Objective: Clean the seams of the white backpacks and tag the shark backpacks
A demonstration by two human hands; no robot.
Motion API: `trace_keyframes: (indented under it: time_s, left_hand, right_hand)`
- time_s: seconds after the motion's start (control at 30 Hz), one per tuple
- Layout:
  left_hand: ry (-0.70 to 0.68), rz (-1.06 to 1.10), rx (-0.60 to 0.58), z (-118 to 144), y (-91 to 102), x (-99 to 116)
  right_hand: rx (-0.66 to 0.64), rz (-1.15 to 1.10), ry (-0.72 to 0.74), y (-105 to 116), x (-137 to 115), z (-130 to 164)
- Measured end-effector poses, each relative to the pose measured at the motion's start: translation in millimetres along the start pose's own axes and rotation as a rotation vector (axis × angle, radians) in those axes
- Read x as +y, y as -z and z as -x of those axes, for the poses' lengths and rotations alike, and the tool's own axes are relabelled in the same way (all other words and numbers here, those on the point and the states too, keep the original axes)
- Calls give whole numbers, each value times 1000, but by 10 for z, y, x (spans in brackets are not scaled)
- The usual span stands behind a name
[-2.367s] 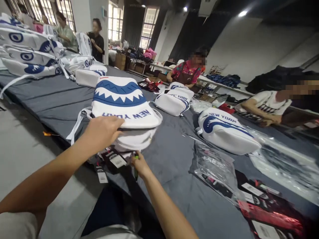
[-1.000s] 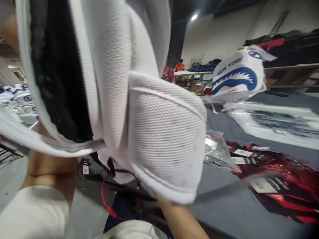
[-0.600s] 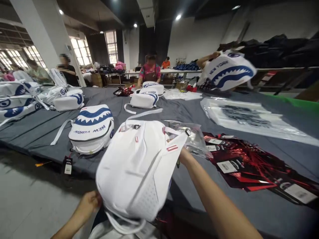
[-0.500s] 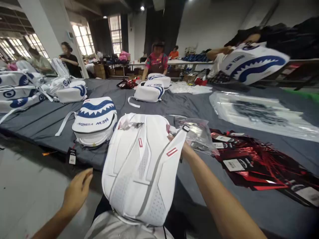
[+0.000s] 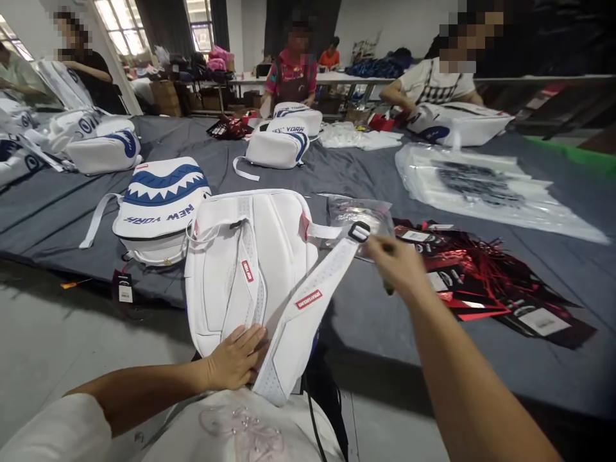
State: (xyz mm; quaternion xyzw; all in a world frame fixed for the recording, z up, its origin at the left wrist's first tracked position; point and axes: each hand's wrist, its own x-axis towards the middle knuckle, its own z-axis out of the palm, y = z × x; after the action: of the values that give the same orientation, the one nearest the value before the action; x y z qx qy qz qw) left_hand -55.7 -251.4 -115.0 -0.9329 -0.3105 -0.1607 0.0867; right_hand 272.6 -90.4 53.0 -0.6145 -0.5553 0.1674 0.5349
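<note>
Head view: a white backpack (image 5: 240, 269) is shown back-side up at lower centre, overhanging the grey table (image 5: 366, 308) edge. The left hand (image 5: 235, 356) is pressed flat, fingers spread, on its lower panel. The right hand (image 5: 397, 266), at centre, is pinched on the shoulder strap (image 5: 312, 292) end.

Left hand (image 5: 235, 357) flat on white backpack (image 5: 240, 269) (straps up), right hand (image 5: 397, 266) near strap buckle (image 5: 359, 231).
</note>
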Motion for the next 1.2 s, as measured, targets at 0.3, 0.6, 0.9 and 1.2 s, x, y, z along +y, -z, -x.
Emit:
trace_keyframes:
  time_s: [0.3, 0.6, 0.9, 1.2]
  left_hand:
    - [194, 219, 332, -983, 591, -815]
    - [-7, 16, -86, -2378, 618, -1652]
    - [-194, 95, -69, -2123, 541, -1690]
    - [-160, 184, 258, -1840, 182, -1713]
  right_hand:
    - [-310, -505, -19, -176, -655, 583]
    - [310, -525, -54, -1263, 55, 1118]
    - [188, -446, 156, -1167, 233, 1310]
    - [-185, 57, 591, -766, -129, 464]
